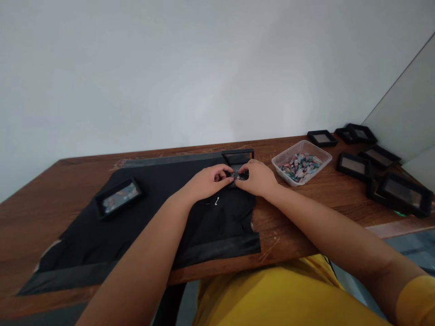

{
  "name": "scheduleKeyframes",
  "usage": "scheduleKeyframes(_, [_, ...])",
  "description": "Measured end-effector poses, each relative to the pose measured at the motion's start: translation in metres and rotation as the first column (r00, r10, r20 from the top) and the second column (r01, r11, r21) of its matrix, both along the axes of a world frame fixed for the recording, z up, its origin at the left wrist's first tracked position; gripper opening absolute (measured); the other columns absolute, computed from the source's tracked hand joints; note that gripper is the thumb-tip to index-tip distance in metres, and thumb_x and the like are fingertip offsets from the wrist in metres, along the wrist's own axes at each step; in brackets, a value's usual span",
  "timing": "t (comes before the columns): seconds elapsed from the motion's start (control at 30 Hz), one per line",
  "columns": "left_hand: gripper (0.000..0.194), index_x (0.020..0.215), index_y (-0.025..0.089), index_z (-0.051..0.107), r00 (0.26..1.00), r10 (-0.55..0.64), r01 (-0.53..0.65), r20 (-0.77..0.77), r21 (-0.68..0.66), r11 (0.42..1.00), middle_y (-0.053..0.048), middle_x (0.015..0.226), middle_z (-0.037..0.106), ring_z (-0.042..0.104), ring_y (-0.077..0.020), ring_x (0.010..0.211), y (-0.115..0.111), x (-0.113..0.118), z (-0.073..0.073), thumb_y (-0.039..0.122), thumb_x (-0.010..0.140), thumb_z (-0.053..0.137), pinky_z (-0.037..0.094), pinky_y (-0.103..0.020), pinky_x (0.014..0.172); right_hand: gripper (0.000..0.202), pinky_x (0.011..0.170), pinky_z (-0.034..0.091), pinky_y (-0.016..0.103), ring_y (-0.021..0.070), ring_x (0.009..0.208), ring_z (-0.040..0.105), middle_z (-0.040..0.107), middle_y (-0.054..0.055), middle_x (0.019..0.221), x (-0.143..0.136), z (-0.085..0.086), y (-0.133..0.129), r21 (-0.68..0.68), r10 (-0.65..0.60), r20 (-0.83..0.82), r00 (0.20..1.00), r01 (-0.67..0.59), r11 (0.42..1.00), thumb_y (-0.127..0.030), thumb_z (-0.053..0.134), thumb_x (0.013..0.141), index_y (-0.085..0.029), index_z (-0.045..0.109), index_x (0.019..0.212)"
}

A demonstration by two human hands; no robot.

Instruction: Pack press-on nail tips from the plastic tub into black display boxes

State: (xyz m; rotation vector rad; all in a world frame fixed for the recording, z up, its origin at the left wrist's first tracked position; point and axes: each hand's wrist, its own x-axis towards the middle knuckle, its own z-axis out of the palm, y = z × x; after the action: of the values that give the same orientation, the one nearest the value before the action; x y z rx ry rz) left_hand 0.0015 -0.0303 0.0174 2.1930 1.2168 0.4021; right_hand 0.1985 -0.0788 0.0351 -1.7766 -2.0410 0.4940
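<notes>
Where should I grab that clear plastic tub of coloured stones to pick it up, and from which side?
Take the clear plastic tub by its rim on the two long sides, coming down from above. It sits upright and open-topped with the stones loose inside, so it should stay level. The right hand is nearest. Its near side faces bare table, while black frames lie to its right.

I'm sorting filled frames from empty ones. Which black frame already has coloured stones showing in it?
The black frame lying alone on the left of the black cloth: coloured stones show through its window, while the frames at the table's right end look empty.
</notes>
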Motion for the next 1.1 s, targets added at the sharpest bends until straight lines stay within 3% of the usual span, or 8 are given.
scheduleKeyframes(0.7, [0.044, 0.109, 0.022, 0.069, 1.0, 0.0, 0.0, 0.017, 0.015, 1.0, 0.0, 0.074, 0.063, 0.052, -0.0165, 0.061, -0.002, 0.001, 0.0, 0.056, 0.084, 0.058, 0.038, -0.029, 0.059, 0.016, 0.087, 0.048, 0.032, 0.0223, 0.107, 0.065, 0.069, 0.008, 0.113, 0.003, -0.01, 0.005, 0.109, 0.092, -0.026, 0.995, -0.088, 0.99, -0.025, 0.069, 0.095, -0.019, 0.066, 0.11])
scheduleKeyframes(1.1, [0.045, 0.108, 0.022, 0.068, 1.0, -0.014, 0.014, 0.003, 0.017, 1.0, 0.0, 0.074, 0.063, 0.052, -0.0162, 0.062, -0.004, 0.002, 0.003, 0.06, 0.086, 0.057, 0.036, -0.029, 0.058, 0.017, 0.084, 0.047, 0.031, 0.0216, 0.106, 0.065, 0.067, 0.008, 0.116, 0.003, -0.007, 0.003, 0.083, 0.161, -0.011, 0.987, -0.159, 0.984, -0.026, 0.069, 0.096, -0.02, 0.063, 0.111])
